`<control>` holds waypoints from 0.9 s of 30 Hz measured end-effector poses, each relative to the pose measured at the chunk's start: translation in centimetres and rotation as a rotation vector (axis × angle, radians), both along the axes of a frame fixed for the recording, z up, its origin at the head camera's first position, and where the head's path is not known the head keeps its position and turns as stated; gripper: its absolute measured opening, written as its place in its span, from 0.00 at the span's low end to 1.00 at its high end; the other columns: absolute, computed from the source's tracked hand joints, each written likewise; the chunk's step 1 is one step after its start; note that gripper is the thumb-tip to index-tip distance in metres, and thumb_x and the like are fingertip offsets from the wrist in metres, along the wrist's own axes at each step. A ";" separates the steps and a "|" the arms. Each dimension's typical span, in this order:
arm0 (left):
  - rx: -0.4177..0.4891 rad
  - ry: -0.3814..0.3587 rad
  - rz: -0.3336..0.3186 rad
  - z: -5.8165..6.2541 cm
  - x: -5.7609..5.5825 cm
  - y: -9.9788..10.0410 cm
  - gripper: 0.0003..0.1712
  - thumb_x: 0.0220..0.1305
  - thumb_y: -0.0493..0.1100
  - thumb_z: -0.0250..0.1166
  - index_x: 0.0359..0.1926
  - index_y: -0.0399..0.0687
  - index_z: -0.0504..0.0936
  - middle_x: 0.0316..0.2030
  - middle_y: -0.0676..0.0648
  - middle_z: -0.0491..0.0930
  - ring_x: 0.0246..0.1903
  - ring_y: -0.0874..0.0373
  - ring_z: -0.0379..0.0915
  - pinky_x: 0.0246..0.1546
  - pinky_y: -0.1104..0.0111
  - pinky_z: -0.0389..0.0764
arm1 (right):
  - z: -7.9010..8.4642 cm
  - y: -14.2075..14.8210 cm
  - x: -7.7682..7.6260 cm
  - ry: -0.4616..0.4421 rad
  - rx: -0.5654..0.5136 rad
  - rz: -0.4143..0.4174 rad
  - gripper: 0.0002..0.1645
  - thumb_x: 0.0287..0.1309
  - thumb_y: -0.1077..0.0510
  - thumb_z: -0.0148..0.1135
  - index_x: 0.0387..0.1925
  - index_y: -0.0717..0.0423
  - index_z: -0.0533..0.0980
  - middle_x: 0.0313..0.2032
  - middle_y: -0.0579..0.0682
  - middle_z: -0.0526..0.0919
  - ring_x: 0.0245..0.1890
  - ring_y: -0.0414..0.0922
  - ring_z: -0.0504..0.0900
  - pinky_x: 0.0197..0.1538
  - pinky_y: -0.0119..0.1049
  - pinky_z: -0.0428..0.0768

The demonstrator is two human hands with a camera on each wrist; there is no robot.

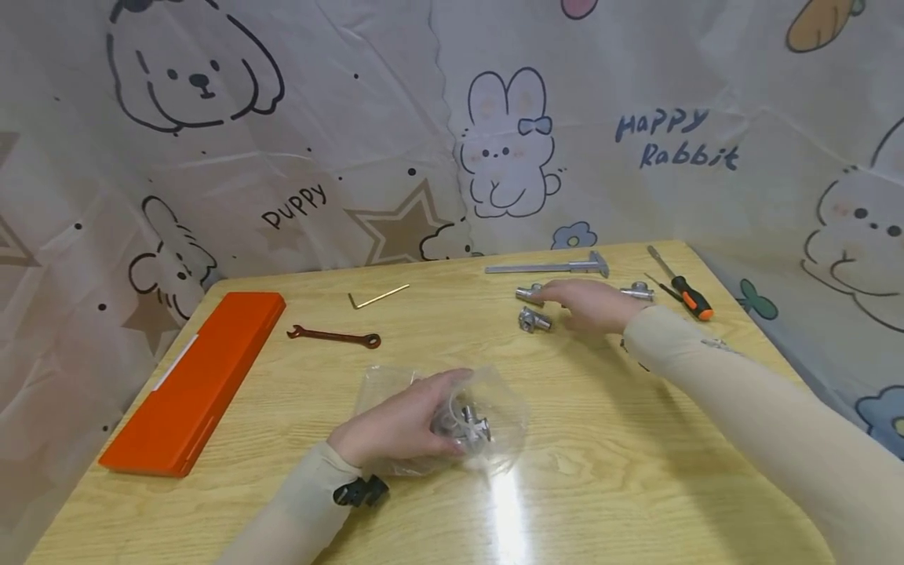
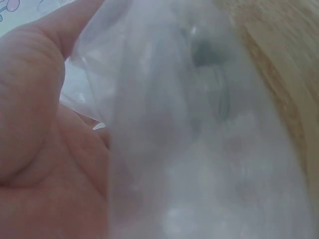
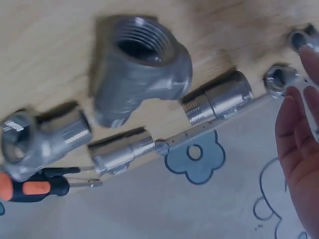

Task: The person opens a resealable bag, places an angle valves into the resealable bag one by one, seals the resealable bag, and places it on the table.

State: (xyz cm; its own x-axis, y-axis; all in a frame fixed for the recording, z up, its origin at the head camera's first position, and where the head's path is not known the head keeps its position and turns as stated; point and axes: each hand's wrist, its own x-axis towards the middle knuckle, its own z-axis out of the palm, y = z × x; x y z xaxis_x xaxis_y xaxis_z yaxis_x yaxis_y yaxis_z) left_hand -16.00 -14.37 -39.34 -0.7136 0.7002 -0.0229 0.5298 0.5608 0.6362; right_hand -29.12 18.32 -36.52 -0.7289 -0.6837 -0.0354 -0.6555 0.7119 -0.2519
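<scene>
My left hand [image 1: 395,424] grips a clear plastic bag [image 1: 510,404] near the front middle of the table. Shiny metal pipe fittings [image 1: 472,426] show inside its mouth. In the left wrist view the cloudy plastic [image 2: 199,149] fills most of the picture beside the palm. At the back right, my right hand [image 1: 592,304] reaches over the table with its fingertips right at a metal fitting [image 1: 525,295]. Another fitting [image 1: 534,320] lies just in front of it. In the right wrist view, a threaded tee fitting [image 3: 142,69] and several others lie beside the extended fingers [image 3: 291,129].
An orange case [image 1: 201,377] lies at the left. Near it are a reddish combination wrench [image 1: 334,337] and a gold hex key [image 1: 381,297]. A caliper [image 1: 544,267] lies along the back edge. Screwdrivers [image 1: 690,298] and a fitting [image 1: 638,291] are at the right.
</scene>
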 end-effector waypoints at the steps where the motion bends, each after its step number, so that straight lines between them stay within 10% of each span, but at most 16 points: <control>1: -0.008 0.001 0.004 0.0 0.1 0.0 0.58 0.48 0.45 0.80 0.76 0.53 0.56 0.69 0.51 0.65 0.64 0.58 0.63 0.69 0.61 0.60 | -0.3 -0.3 -0.5 -0.008 0.012 0.003 0.42 0.52 0.76 0.66 0.69 0.56 0.68 0.64 0.58 0.73 0.62 0.59 0.73 0.63 0.57 0.71; 17: -0.049 0.003 0.008 -0.1 0.0 -0.1 0.59 0.48 0.45 0.80 0.76 0.52 0.55 0.70 0.50 0.63 0.66 0.57 0.61 0.69 0.62 0.62 | -0.7 -1.3 -1.3 -0.123 0.135 0.032 0.37 0.46 0.70 0.73 0.61 0.59 0.75 0.57 0.59 0.78 0.58 0.58 0.76 0.62 0.54 0.73; 27: -0.022 -0.006 0.003 0.1 0.0 -0.2 0.57 0.47 0.41 0.80 0.75 0.55 0.57 0.67 0.50 0.67 0.62 0.58 0.65 0.67 0.62 0.65 | -0.5 1.3 -0.5 -0.228 0.145 0.029 0.39 0.49 0.72 0.67 0.66 0.58 0.71 0.37 0.44 0.81 0.36 0.41 0.78 0.39 0.36 0.79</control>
